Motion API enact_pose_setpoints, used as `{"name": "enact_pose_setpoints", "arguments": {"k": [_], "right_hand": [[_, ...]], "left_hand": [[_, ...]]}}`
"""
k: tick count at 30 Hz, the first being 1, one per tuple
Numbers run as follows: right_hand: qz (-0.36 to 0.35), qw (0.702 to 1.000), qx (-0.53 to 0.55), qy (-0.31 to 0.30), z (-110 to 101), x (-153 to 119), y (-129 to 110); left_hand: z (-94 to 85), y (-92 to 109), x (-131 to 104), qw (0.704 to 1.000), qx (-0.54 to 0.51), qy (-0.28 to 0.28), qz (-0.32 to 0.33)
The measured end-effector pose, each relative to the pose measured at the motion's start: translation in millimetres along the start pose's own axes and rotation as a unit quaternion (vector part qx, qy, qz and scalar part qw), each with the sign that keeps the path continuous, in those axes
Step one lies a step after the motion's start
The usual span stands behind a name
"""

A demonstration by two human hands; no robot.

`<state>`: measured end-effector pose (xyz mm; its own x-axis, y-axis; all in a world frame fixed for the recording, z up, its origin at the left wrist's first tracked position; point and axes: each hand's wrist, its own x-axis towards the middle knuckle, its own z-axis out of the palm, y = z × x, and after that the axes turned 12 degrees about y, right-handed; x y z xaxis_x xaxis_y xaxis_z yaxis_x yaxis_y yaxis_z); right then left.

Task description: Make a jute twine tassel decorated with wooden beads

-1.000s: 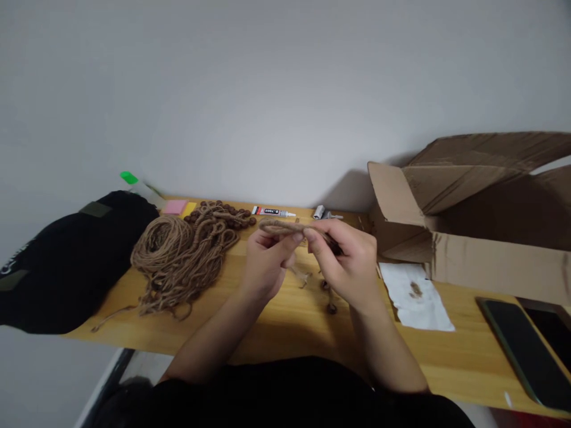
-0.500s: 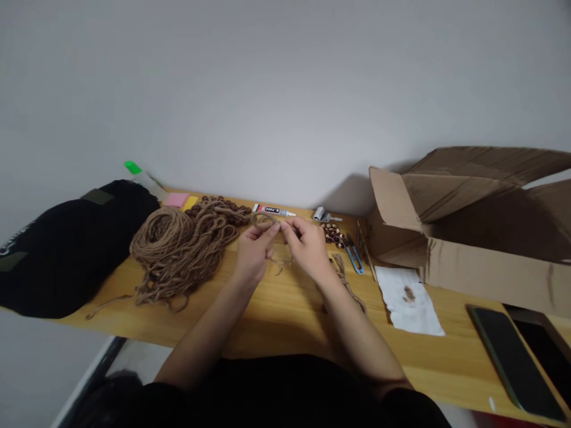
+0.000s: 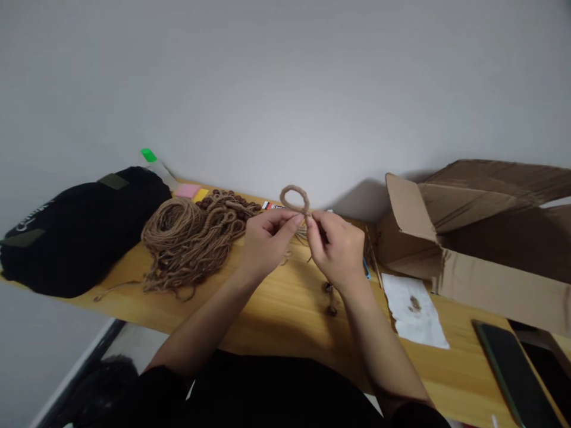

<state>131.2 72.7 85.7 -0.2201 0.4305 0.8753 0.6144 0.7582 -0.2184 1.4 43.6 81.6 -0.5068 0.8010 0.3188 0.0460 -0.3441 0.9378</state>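
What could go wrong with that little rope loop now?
The loop might slip open, as only fingertips of the left hand and right hand pinch it at its base. The loose cord end trailing from the rope pile near the table's edge could perhaps catch on something and drag the pile.

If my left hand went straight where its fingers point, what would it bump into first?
Probably your right hand. Your left hand points across at it, and their fingertips almost meet by the looped cord. One picture can't show depth well, so it might just slip past.
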Motion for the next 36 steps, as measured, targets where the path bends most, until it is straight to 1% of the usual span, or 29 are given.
{"name": "enact_pose_setpoints", "arguments": {"k": [3,6,8,10,15,17,18,20,21,23,25,27,29,31,33,35,36], "right_hand": [[0.008,1.000,-0.013,0.027,-0.8,-1.5,-2.3],[0.029,0.997,-0.034,0.066,-2.0,-3.9,-4.8],[0.054,0.993,-0.040,0.093,-3.4,-5.6,-7.3],[0.082,0.991,-0.038,0.101,-5.2,-7.0,-9.9],[0.144,0.985,-0.029,0.090,-10.4,-8.6,-12.1],[0.175,0.982,-0.002,0.071,-13.5,-7.2,-10.7],[0.198,0.979,0.025,0.052,-15.4,-6.0,-9.8],[0.259,0.960,0.109,0.001,-19.1,-3.3,-8.2],[0.292,0.942,0.164,-0.024,-20.5,-2.2,-7.7],[0.357,0.892,0.271,-0.060,-21.7,-1.3,-7.6],[0.417,0.836,0.349,-0.079,-20.7,-2.4,-8.9],[0.467,0.786,0.396,-0.090,-18.5,-4.9,-11.1],[0.496,0.750,0.427,-0.097,-16.3,-7.5,-13.5],[0.504,0.730,0.449,-0.104,-14.7,-9.6,-15.5],[0.505,0.720,0.463,-0.111,-13.7,-11.1,-16.8],[0.500,0.715,0.475,-0.113,-12.9,-12.3,-17.8],[0.493,0.719,0.478,-0.112,-12.7,-13.0,-18.3]], "left_hand": [[1.9,7.3,-3.7,0.992,0.081,-0.011,0.100],[4.2,14.0,-7.9,0.963,0.155,-0.016,0.222],[6.1,17.1,-10.6,0.943,0.178,-0.020,0.281],[7.9,18.7,-12.7,0.934,0.181,-0.026,0.307],[7.9,15.8,-12.7,0.920,0.185,-0.047,0.343],[5.8,13.5,-10.2,0.912,0.191,-0.064,0.358],[4.5,12.5,-8.7,0.910,0.190,-0.074,0.361],[2.0,11.4,-5.9,0.913,0.179,-0.089,0.355],[1.0,11.2,-5.0,0.918,0.170,-0.090,0.348],[-0.4,11.0,-4.8,0.931,0.145,-0.081,0.325],[-1.5,10.2,-6.9,0.944,0.112,-0.076,0.301],[-2.6,8.2,-10.5,0.953,0.068,-0.078,0.284],[-3.9,5.3,-14.5,0.961,0.019,-0.074,0.265],[-4.7,2.6,-17.8,0.975,-0.031,-0.075,0.208],[-4.4,0.9,-20.1,0.984,-0.090,-0.094,0.120],[-2.6,0.6,-21.5,0.982,-0.145,-0.117,0.041],[-1.4,1.0,-22.1,0.980,-0.161,-0.119,0.021]]}}
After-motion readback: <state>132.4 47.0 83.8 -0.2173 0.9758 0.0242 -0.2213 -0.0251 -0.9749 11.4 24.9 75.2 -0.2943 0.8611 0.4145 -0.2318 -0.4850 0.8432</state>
